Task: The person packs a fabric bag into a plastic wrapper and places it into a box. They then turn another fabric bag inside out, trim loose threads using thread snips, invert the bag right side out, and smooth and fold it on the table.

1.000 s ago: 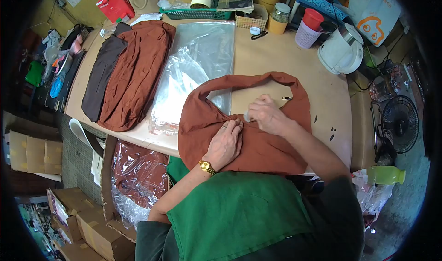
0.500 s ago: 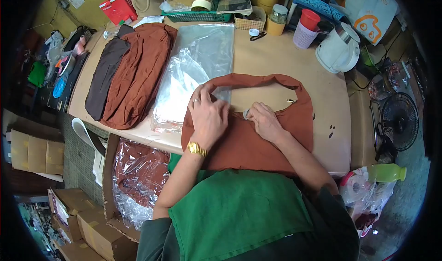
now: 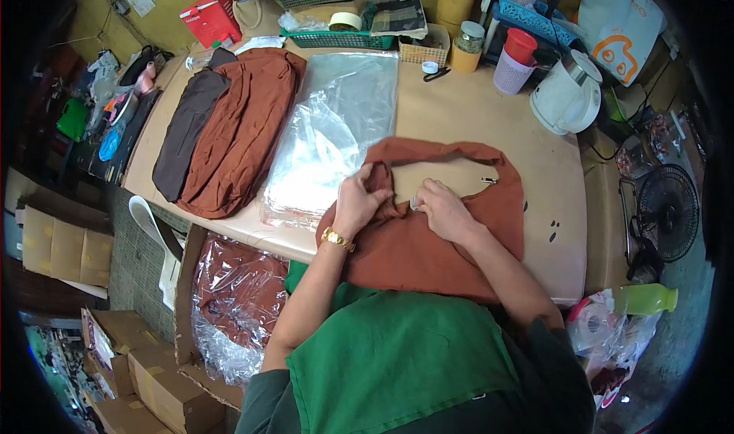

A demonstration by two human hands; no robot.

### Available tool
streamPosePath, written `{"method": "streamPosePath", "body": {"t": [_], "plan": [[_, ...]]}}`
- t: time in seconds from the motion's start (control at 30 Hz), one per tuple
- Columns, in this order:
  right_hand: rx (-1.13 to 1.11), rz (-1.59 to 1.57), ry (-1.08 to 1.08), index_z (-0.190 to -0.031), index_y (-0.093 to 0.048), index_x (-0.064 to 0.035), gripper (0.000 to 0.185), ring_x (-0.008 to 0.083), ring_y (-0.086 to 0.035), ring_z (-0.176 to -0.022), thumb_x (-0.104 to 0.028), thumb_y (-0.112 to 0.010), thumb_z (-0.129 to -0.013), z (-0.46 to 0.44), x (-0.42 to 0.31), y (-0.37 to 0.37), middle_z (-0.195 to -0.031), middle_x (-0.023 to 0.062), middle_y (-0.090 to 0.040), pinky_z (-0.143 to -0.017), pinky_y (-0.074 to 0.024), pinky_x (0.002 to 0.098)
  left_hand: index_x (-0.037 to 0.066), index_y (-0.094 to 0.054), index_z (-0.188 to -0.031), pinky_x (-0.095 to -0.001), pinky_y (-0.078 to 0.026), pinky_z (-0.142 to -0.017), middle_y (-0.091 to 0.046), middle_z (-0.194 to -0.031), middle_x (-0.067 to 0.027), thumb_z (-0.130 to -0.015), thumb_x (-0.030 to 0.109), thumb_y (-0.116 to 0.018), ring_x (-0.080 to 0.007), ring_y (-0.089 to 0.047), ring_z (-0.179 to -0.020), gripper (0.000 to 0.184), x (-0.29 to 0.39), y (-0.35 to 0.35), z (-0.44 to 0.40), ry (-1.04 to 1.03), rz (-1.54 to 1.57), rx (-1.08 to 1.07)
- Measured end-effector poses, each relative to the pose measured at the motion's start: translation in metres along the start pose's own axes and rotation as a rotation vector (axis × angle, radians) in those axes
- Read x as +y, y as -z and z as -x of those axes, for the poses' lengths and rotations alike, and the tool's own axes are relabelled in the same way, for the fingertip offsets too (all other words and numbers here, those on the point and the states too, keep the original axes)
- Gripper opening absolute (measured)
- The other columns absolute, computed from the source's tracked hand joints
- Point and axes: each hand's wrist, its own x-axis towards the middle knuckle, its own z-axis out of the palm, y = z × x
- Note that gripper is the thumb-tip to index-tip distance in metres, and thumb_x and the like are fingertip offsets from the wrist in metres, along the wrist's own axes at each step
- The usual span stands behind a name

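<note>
A rust-brown fabric bag (image 3: 428,254) lies at the table's front edge, its strap looped away from me. My left hand (image 3: 361,203) grips bunched fabric where the strap meets the bag's left side. Closed near the middle of the opening, my right hand (image 3: 443,211) pinches a small whitish piece (image 3: 415,203) against the bag's edge; what the piece is cannot be made out. A metal zipper pull (image 3: 489,180) shows at the right of the opening. Left of the bag lie clear plastic sleeves (image 3: 332,120).
Brown and dark bags (image 3: 237,128) lie stacked on the table's left. A white kettle (image 3: 562,97), a red cup (image 3: 520,45), a jar (image 3: 468,44) and a green basket (image 3: 336,39) line the back. An open box (image 3: 187,296) holds wrapped brown goods below.
My left hand has moved from lying on the bag to the strap's left base and taken hold of it, folding the fabric inward. My right hand stays near the opening's middle.
</note>
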Motion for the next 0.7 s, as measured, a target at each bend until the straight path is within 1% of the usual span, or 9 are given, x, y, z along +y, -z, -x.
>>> {"method": "streamPosePath", "body": {"t": [0.03, 0.13, 0.23, 0.27, 0.3, 0.37, 0.4, 0.47, 0.7], "plan": [[-0.095, -0.101, -0.082, -0.087, -0.058, -0.002, 0.006, 0.0331, -0.056, -0.09, -0.001, -0.06, -0.082, -0.006, 0.001, 0.003, -0.092, 0.0133, -0.056, -0.079, -0.0458, 0.0424, -0.008, -0.057, -0.125, -0.0262, -0.048, -0.064, -0.063, -0.084, -0.0051, -0.074, 0.009, -0.081, -0.0113, -0.054, -0.069, 0.059, -0.013, -0.005, 0.001, -0.001, -0.002, 0.004], [-0.008, -0.344, -0.193, -0.091, -0.062, -0.0001, 0.009, 0.033, -0.061, -0.088, -0.004, -0.063, -0.083, -0.029, 0.004, -0.002, -0.091, 0.0148, -0.06, -0.079, -0.0477, 0.0408, -0.011, -0.034, -0.144, -0.0137, -0.039, -0.061, -0.048, -0.084, 0.0088, -0.079, 0.0, -0.077, -0.0006, -0.038, -0.067, 0.079, -0.036, -0.007, 0.003, 0.137, 0.618, -0.222], [0.1, -0.382, -0.179, -0.092, -0.064, -0.0002, 0.011, 0.031, -0.063, -0.086, -0.003, -0.065, -0.081, -0.051, -0.022, -0.004, -0.089, 0.0151, -0.062, -0.079, -0.049, 0.0391, -0.012, -0.028, -0.146, -0.0133, -0.037, -0.059, -0.044, -0.08, 0.0089, -0.079, 0.0, -0.076, -0.0009, -0.033, -0.066, 0.083, -0.019, 0.004, 0.008, 0.156, 0.764, -0.262], [0.095, -0.386, -0.176, -0.092, -0.064, -0.0002, 0.011, 0.031, -0.063, -0.086, -0.003, -0.065, -0.081, -0.054, -0.027, -0.012, -0.089, 0.0151, -0.062, -0.079, -0.049, 0.0391, -0.012, -0.02, -0.148, -0.0157, -0.045, -0.072, -0.054, -0.097, 0.0023, -0.081, -0.004, -0.071, -0.0036, -0.048, -0.081, 0.085, -0.026, 0.008, 0.005, 0.213, 0.622, -0.331], [0.147, -0.365, -0.124, -0.089, -0.064, -0.0008, 0.007, 0.0284, -0.063, -0.084, -0.002, -0.065, -0.082, -0.054, -0.033, -0.022, -0.087, 0.0133, -0.063, -0.075, -0.0488, 0.0377, -0.012, -0.02, -0.148, -0.0157, -0.045, -0.072, -0.054, -0.097, 0.0023, -0.081, -0.004, -0.071, -0.0036, -0.048, -0.081, 0.085, -0.03, 0.007, 0.005, 0.216, 0.621, -0.326], [0.196, -0.342, -0.071, -0.086, -0.064, -0.0015, 0.003, 0.0258, -0.064, -0.082, -0.002, -0.065, -0.083, -0.058, -0.033, -0.031, -0.084, 0.0115, -0.063, -0.072, -0.0486, 0.0363, -0.012, -0.013, -0.149, -0.0234, -0.044, -0.096, -0.05, -0.13, -0.0097, -0.082, -0.006, -0.068, -0.0134, -0.051, -0.115, 0.087, -0.034, 0.001, 0.006, 0.117, 0.818, -0.351], [0.174, -0.266, -0.046, -0.086, -0.064, -0.0016, 0.003, 0.0281, -0.063, -0.081, -0.001, -0.064, -0.083, -0.059, -0.03, -0.034, -0.084, 0.0121, -0.062, -0.071, -0.0484, 0.0376, -0.012, -0.008, -0.149, -0.0296, -0.033, -0.111, -0.03, -0.151, -0.0158, -0.084, -0.008, -0.064, -0.0203, -0.034, -0.137, 0.086, -0.035, 0.003, 0.004, 0.165, 0.835, -0.419], [0.173, -0.23, -0.001, -0.085, -0.062, -0.0017, 0.004, 0.0343, -0.06, -0.078, 0.001, -0.062, -0.082, -0.067, -0.022, -0.037, -0.082, 0.0143, -0.06, -0.069, -0.0476, 0.0413, -0.012, -0.007, -0.149, -0.029, -0.034, -0.11, -0.032, -0.15, -0.0155, -0.084, -0.008, -0.063, -0.0202, -0.037, -0.135, 0.086, -0.04, 0.001, 0.004, 0.167, 0.875, -0.411], [0.187, -0.134, -0.018, -0.083, -0.059, -0.0004, 0.006, 0.0355, -0.06, -0.079, 0.0, -0.064, -0.082, -0.053, -0.029, -0.04, -0.082, 0.0157, -0.058, -0.068, -0.0466, 0.0423, -0.011, -0.002, -0.15, -0.0282, -0.032, -0.11, -0.035, -0.148, -0.0148, -0.084, -0.01, -0.058, -0.0195, -0.038, -0.134, 0.086, -0.024, 0.007, 0.006, 0.118, 0.817, -0.437]]}}
